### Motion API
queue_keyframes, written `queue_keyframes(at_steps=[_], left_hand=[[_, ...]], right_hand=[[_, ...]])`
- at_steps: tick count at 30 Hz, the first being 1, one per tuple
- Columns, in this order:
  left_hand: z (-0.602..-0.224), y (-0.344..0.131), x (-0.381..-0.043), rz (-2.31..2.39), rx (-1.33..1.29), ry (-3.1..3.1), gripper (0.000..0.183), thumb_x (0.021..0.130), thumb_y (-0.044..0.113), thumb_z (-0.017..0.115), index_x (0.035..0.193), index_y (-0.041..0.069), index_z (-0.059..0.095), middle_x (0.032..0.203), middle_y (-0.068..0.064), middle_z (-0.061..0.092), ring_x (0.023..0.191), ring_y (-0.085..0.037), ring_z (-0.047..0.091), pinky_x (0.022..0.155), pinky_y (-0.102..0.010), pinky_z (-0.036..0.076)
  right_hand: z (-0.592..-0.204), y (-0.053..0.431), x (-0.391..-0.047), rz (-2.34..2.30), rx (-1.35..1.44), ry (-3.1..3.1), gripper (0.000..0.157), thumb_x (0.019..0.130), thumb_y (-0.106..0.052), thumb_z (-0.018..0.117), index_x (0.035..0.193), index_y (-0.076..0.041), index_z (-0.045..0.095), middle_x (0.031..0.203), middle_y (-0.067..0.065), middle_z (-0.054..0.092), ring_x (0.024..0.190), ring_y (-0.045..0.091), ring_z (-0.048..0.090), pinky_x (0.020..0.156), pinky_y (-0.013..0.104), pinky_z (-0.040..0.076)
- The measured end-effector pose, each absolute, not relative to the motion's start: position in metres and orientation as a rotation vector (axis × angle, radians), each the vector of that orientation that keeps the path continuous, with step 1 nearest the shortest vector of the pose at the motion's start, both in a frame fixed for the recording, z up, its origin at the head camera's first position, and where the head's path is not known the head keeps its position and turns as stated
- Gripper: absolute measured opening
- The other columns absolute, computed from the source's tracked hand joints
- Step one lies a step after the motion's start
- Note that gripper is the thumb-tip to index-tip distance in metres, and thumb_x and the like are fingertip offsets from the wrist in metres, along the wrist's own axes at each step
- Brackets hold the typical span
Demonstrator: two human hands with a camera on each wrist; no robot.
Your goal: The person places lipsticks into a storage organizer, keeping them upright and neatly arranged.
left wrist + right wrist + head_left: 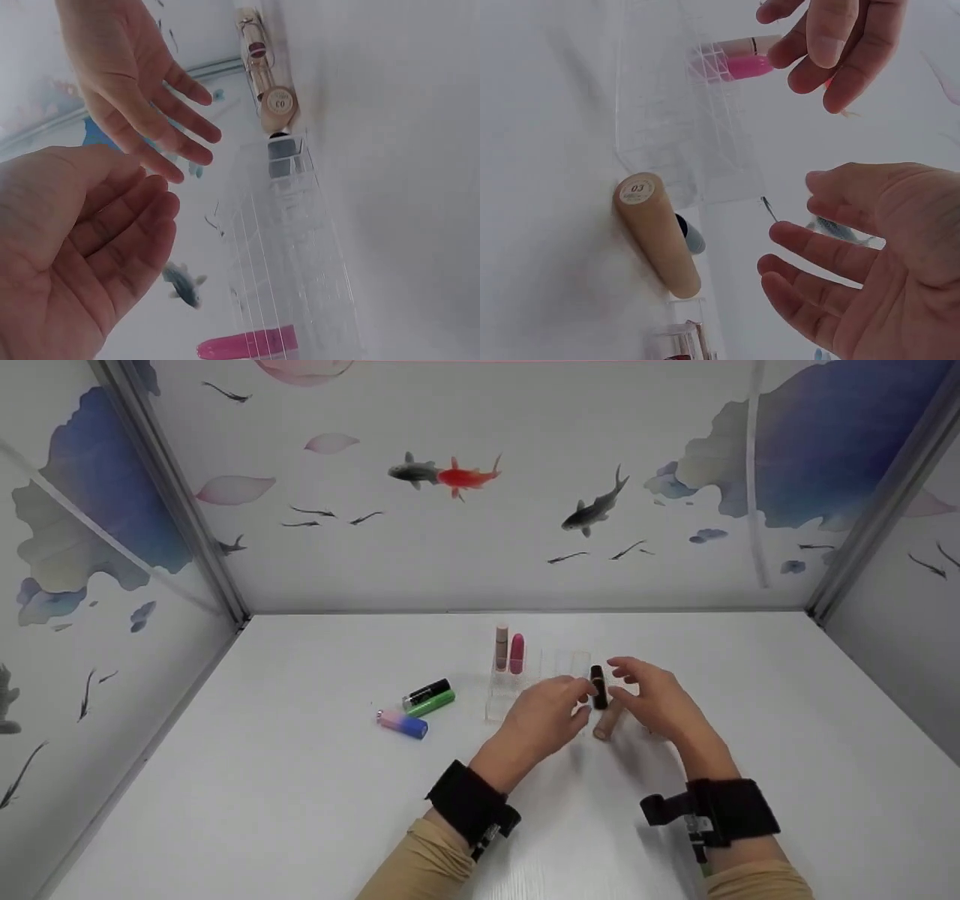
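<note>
My left hand [546,712] hovers over the front right part of a clear plastic organizer [495,709], fingers loosely bent and holding nothing. To its right my right hand [664,697] is raised with fingers spread, also holding nothing. A beige cosmetic tube [654,236] with a round "03" label lies on the table beside the organizer, below the hands. Close behind it is a black tube [598,690]. In the organizer's back row stand a beige-capped lipstick tube [502,647] and a pink tube [517,654].
Left of the organizer lie a black tube [426,692], a green tube [433,704] and a pink-to-blue tube [403,724]. Clear-walled lip colour tubes [255,45] lie beyond the beige tube, mostly hidden by the right hand in the head view. Printed panels [450,562] enclose the white table.
</note>
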State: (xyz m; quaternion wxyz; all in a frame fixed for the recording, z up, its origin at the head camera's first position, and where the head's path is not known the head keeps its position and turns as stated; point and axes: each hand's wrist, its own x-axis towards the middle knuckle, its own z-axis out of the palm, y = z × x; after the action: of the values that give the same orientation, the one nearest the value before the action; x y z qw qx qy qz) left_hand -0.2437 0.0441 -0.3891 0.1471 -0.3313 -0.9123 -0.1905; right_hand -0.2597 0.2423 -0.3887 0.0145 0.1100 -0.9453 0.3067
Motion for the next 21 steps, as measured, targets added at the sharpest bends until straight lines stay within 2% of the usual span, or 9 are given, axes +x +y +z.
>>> queue_keyframes(at_steps=[5,8,10,13,15,17,19,21], left_hand=[[-0.397,0.059,-0.237,-0.497,-1.068,-2.743,0.015,0.096,0.021,0.067,0.107,0.011,0.071,0.1,-0.002,0.074,0.094,-0.014,0.07,0.079,-0.022,0.055],[-0.403,0.066,-0.236,-0.409,-1.107,-2.753,0.024,0.098,0.018,0.062,0.121,0.011,0.067,0.094,-0.004,0.074,0.087,-0.015,0.07,0.072,-0.024,0.055],[-0.406,0.069,-0.236,-0.344,-1.129,-2.77,0.039,0.098,0.017,0.062,0.137,0.012,0.056,0.096,-0.003,0.075,0.089,-0.015,0.07,0.072,-0.025,0.056],[-0.409,0.071,-0.235,-0.297,-1.173,-2.82,0.067,0.098,0.016,0.062,0.155,0.011,0.029,0.108,0.0,0.075,0.1,-0.014,0.07,0.082,-0.024,0.056],[-0.411,0.074,-0.236,-0.303,-1.184,-2.854,0.062,0.097,0.017,0.064,0.151,0.009,0.036,0.117,0.003,0.073,0.109,-0.011,0.068,0.091,-0.021,0.054],[-0.412,0.076,-0.237,-0.306,-1.187,-2.871,0.048,0.097,0.017,0.063,0.142,0.008,0.051,0.122,0.003,0.071,0.114,-0.01,0.066,0.096,-0.019,0.052],[-0.414,0.079,-0.239,-0.284,-1.181,-2.862,0.031,0.097,0.018,0.063,0.127,0.01,0.065,0.123,0.003,0.07,0.114,-0.01,0.066,0.096,-0.019,0.051],[-0.415,0.081,-0.24,-0.248,-1.183,-2.847,0.024,0.097,0.018,0.062,0.119,0.012,0.069,0.122,0.002,0.07,0.112,-0.011,0.066,0.095,-0.02,0.052]], right_hand=[[-0.397,0.248,-0.265,0.772,0.375,-3.006,0.046,0.096,-0.008,0.06,0.139,0.005,0.051,0.134,0.031,0.057,0.123,0.049,0.053,0.101,0.061,0.046],[-0.402,0.249,-0.266,0.68,0.383,-2.999,0.044,0.092,-0.004,0.063,0.134,0.007,0.056,0.133,0.032,0.058,0.12,0.051,0.052,0.101,0.061,0.045],[-0.404,0.249,-0.266,0.618,0.377,-2.995,0.043,0.088,-0.003,0.066,0.13,0.006,0.059,0.133,0.032,0.057,0.122,0.054,0.049,0.102,0.063,0.043],[-0.408,0.248,-0.267,0.54,0.365,-3.015,0.043,0.087,-0.006,0.07,0.128,0.004,0.061,0.136,0.032,0.054,0.128,0.056,0.043,0.103,0.068,0.041],[-0.41,0.248,-0.266,0.491,0.37,-3.043,0.044,0.087,-0.009,0.072,0.128,0.003,0.061,0.138,0.032,0.052,0.132,0.057,0.038,0.103,0.071,0.039],[-0.412,0.247,-0.266,0.456,0.381,-3.069,0.042,0.087,-0.01,0.072,0.126,0.003,0.062,0.139,0.032,0.051,0.134,0.058,0.036,0.102,0.074,0.038],[-0.414,0.246,-0.266,0.425,0.402,-3.087,0.038,0.088,-0.01,0.072,0.123,0.003,0.063,0.138,0.031,0.053,0.135,0.058,0.035,0.101,0.075,0.038],[-0.415,0.246,-0.267,0.398,0.427,-3.09,0.034,0.087,-0.009,0.071,0.119,0.002,0.065,0.134,0.029,0.057,0.134,0.058,0.037,0.101,0.075,0.038]])
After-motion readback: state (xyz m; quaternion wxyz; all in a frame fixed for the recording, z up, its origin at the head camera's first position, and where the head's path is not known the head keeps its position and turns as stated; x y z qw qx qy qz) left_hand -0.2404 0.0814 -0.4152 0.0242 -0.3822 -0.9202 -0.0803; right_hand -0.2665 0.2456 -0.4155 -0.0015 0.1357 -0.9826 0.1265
